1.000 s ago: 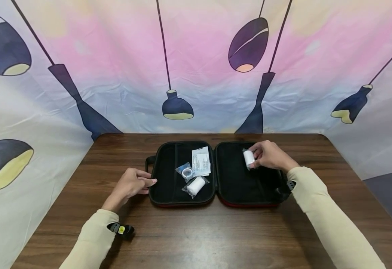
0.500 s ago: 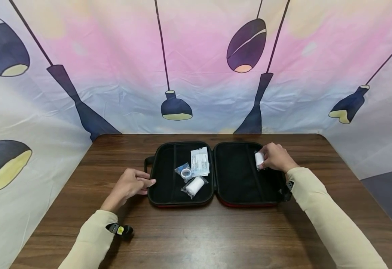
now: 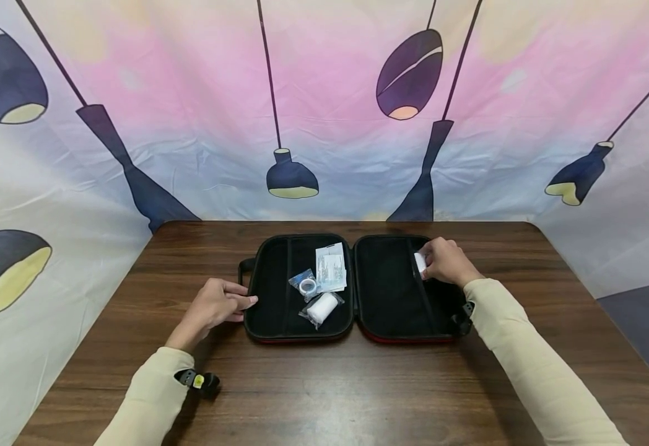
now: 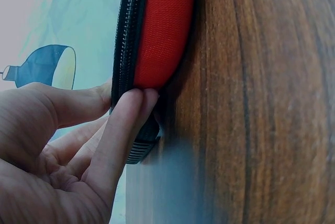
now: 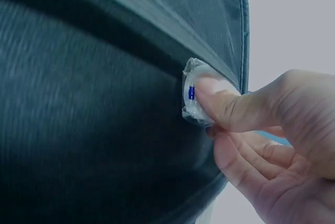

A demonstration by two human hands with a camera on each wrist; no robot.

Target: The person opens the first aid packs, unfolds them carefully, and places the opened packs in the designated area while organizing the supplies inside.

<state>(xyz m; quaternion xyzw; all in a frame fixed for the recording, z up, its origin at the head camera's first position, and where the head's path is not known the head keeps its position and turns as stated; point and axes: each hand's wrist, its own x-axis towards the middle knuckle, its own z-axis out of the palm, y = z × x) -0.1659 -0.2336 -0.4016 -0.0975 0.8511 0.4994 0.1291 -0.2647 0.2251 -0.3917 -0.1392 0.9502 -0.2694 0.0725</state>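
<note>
A black zip case (image 3: 386, 297) with a red outside lies unfolded on the table. My left hand (image 3: 218, 303) pinches its left edge near the handle; the left wrist view shows thumb and fingers about the zipped rim (image 4: 125, 41). Over the right half, my right hand (image 3: 448, 261) pinches a white bandage roll (image 5: 196, 96) in clear plastic. The roll is partly hidden by the fingers and sits at the pocket's edge (image 5: 157, 17). On the left half lie another wrapped bandage roll (image 3: 322, 309), a tape roll (image 3: 308, 287) in a bag and white paper packets (image 3: 332, 267).
The brown wooden table (image 3: 324, 396) extends in front of the case. A carry handle (image 3: 246, 267) sticks out at the case's left. Behind the table hangs a cloth (image 3: 347, 136) printed with lamps.
My right hand first moved right with the bandage roll, then slightly back left. The roll now shows less, at the pocket's edge. My left hand stays at the case's edge.
</note>
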